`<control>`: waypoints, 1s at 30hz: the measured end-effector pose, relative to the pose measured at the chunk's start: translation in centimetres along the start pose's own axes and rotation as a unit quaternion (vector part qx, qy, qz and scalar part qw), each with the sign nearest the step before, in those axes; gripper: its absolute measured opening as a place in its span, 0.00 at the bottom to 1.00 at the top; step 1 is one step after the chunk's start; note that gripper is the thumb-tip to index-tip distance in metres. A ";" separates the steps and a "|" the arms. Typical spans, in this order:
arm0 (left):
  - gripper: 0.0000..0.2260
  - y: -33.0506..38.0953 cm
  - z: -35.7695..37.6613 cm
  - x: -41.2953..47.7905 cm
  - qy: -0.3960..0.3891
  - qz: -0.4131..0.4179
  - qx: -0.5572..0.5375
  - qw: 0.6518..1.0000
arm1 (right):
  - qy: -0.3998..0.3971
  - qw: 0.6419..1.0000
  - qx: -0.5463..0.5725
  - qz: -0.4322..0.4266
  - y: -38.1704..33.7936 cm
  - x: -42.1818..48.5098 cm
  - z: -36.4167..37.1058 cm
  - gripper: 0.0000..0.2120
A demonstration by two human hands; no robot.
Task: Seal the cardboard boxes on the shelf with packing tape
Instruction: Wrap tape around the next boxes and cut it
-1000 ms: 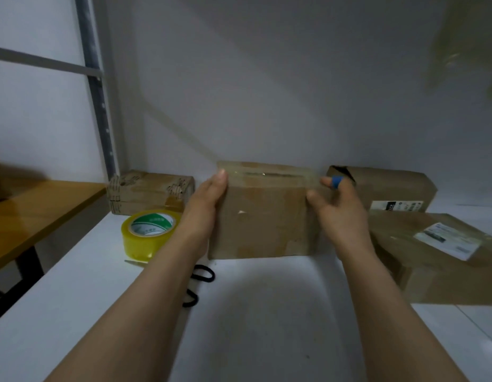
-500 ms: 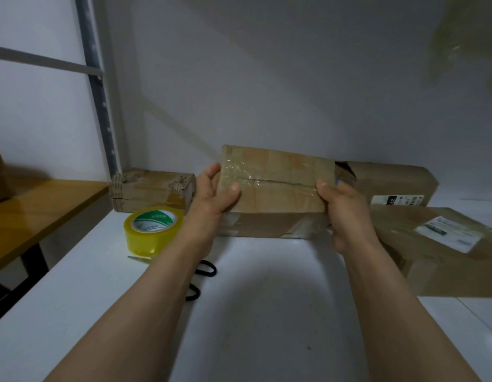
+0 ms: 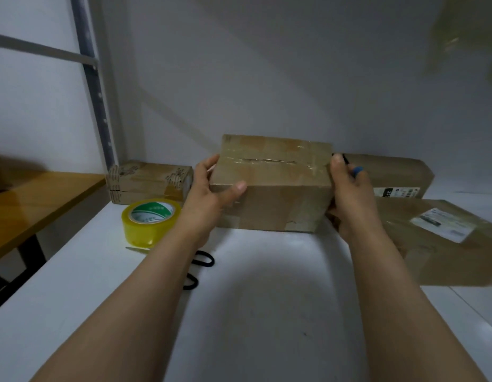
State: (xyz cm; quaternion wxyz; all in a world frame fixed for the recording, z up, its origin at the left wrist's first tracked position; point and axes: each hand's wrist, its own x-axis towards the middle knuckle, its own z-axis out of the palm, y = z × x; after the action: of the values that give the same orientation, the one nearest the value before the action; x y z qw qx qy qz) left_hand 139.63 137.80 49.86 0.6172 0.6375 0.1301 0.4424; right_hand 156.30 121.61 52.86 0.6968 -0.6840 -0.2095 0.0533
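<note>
Left hand (image 3: 209, 199) and right hand (image 3: 349, 199) grip opposite ends of taped cardboard box (image 3: 272, 186); tape roll (image 3: 151, 221) rests left on shelf (image 3: 74, 285)

Arms outstretched: the left hand (image 3: 211, 197) grips the left end of the cardboard box (image 3: 278, 199), thumb over its front edge; the right hand (image 3: 349, 199) clasps the right end.

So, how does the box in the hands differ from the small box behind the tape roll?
The held box is gripped at both ends by the left hand and right hand; the small box lies untouched. The held box stands taller; the small box is low. The held box has clear tape over its top seam; the small box has worn corners. Both are brown cardboard.
</note>
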 end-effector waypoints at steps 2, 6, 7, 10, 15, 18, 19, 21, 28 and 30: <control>0.27 -0.2 0.0 0.1 0.017 -0.003 0.003 1.000 | -0.027 0.999 -0.026 -0.011 -0.3 -0.4 -0.1 0.32; 0.24 -0.4 0.0 0.2 0.019 -0.001 0.019 1.000 | -0.020 0.996 -0.068 -0.046 0.2 -0.5 0.1 0.18; 0.23 -0.4 -0.1 0.2 0.020 -0.003 0.021 1.000 | -0.020 0.997 -0.062 -0.046 0.3 -0.6 0.1 0.18; 0.24 -0.7 -0.3 0.4 0.034 -0.014 0.029 0.999 | -0.038 0.997 -0.044 -0.054 0.5 -0.5 0.2 0.21; 0.30 -1.4 -0.5 1.2 0.064 -0.031 0.035 0.997 | -0.146 0.982 -0.108 -0.051 2.4 0.2 0.3 0.46; 0.25 -2.8 -0.5 1.5 0.018 -0.060 0.069 0.996 | -0.120 0.970 -0.210 -0.028 4.4 -0.4 1.0 0.46; 0.24 -3.2 -0.4 1.6 0.005 -0.063 0.088 0.994 | -0.105 0.968 -0.228 -0.023 5.0 -0.4 1.3 0.45; 0.24 -3.7 -0.3 1.7 -0.005 -0.063 0.099 0.993 | -0.066 0.961 -0.265 -0.028 5.8 -0.2 2.0 0.43; 0.32 -4.3 1.0 2.6 -0.036 -0.099 0.176 0.979 | 0.031 0.945 -0.325 -0.010 6.8 0.8 3.2 0.34; 0.33 -4.0 2.2 3.3 -0.053 -0.136 0.259 0.955 | 0.061 0.940 -0.335 0.012 6.8 0.9 2.8 0.35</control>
State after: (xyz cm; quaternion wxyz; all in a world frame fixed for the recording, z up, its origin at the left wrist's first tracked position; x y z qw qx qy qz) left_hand 144.60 139.48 47.95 0.4913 0.7743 0.2927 0.2709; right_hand 157.58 124.91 46.33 0.4376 -0.8824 -0.1645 -0.0535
